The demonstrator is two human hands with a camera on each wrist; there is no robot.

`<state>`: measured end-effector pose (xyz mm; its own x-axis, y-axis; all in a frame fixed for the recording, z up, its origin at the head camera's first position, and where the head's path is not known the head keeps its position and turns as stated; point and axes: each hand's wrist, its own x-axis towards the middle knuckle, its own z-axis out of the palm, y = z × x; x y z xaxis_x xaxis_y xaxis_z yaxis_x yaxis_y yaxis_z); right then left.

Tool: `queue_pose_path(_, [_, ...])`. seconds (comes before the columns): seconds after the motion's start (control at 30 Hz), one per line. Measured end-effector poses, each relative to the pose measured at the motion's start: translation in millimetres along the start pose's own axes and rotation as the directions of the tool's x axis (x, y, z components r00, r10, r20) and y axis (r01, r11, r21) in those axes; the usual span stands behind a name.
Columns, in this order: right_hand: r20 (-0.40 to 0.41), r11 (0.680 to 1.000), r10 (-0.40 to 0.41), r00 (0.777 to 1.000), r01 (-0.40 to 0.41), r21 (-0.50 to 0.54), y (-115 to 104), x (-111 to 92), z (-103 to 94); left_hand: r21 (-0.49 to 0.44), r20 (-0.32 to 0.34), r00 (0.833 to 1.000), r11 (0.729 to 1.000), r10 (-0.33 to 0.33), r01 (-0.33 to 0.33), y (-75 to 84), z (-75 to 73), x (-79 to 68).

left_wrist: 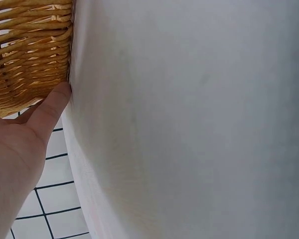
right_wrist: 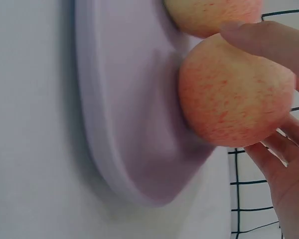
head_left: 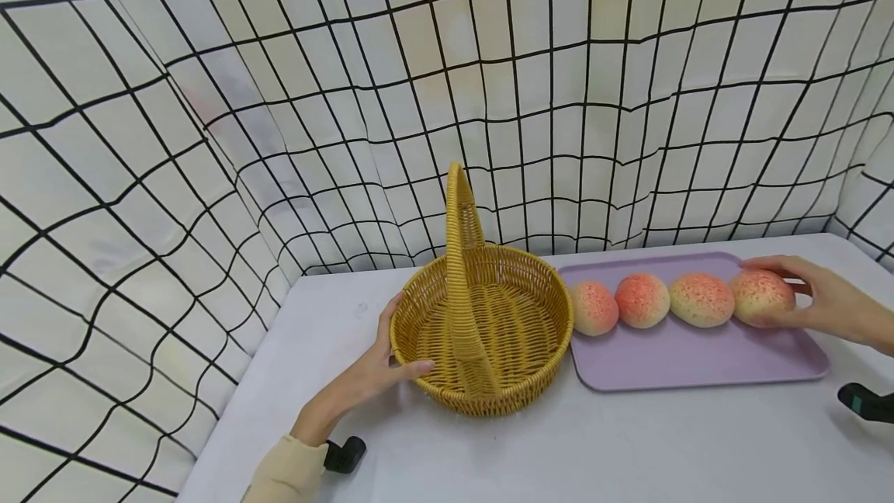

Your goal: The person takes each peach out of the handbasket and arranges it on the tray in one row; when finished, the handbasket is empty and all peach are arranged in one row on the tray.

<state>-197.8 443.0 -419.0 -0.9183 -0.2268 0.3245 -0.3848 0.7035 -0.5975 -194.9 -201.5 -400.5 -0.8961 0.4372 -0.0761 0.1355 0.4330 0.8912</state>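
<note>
A round wicker basket with a tall arched handle stands at the middle of the table, nothing inside it. My left hand holds its near left side, thumb over the rim, fingers along the outer wall. In the left wrist view one finger reaches the basket's bottom edge. At the right end of a lilac tray, my right hand grips a peach between thumb and fingers. The right wrist view shows this peach close over the tray, thumb on one side and fingers on the other.
Three more peaches, the left one, the redder one and the pale one, lie in a row on the tray, directly right of the basket. White cloth with a black grid rises behind the white table and at its sides.
</note>
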Motion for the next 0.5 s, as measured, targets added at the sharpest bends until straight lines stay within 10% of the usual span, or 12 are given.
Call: queue_pose_path(0.5, [-0.053,0.999,0.038,0.998,-0.037,0.020,-91.7,14.7,-1.9,0.009,0.000,1.000,1.000,-0.007,0.007,-4.6,-1.2,-0.9])
